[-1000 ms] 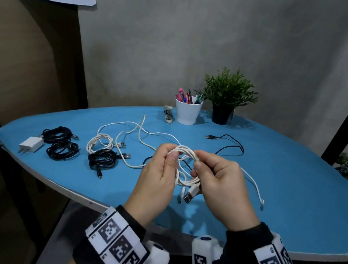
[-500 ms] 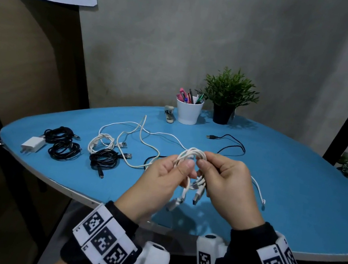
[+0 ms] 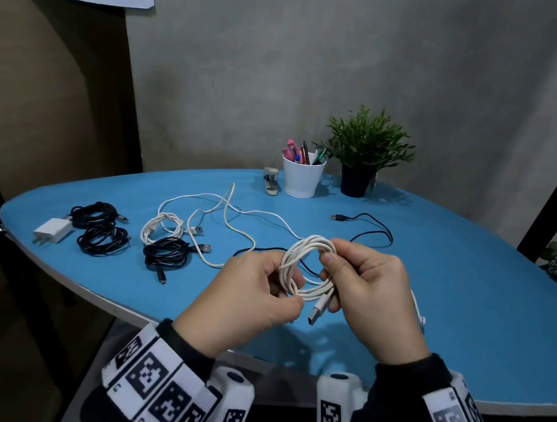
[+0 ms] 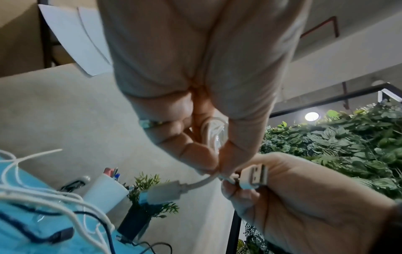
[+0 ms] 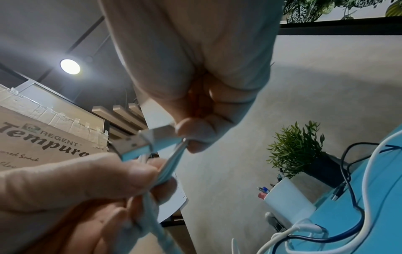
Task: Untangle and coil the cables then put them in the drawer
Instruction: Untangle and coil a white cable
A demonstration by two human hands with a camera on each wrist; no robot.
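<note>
Over the front of the blue table (image 3: 473,317) both hands hold a white cable coil (image 3: 310,253) opened into a round loop. My left hand (image 3: 287,291) pinches its lower left side, seen close up in the left wrist view as cable strands (image 4: 214,135) between thumb and fingers. My right hand (image 3: 330,278) grips the right side, and the cable's USB plug (image 3: 317,311) hangs below that hand's fingers. The same USB plug (image 5: 139,144) shows in the right wrist view. A loose white cable (image 3: 225,209) and a loose black cable (image 3: 370,226) lie behind. No drawer is in view.
At the left of the table lie a coiled white cable (image 3: 161,228), a coiled black cable (image 3: 165,252), two more black coils (image 3: 100,229) and a white charger (image 3: 52,230). A white pen cup (image 3: 301,176), a stapler (image 3: 270,181) and a potted plant (image 3: 360,162) stand at the back.
The bunched white coil has been spread into an open loop. My left hand has shifted down to its lower left side, and the USB plug now hangs under my right hand.
</note>
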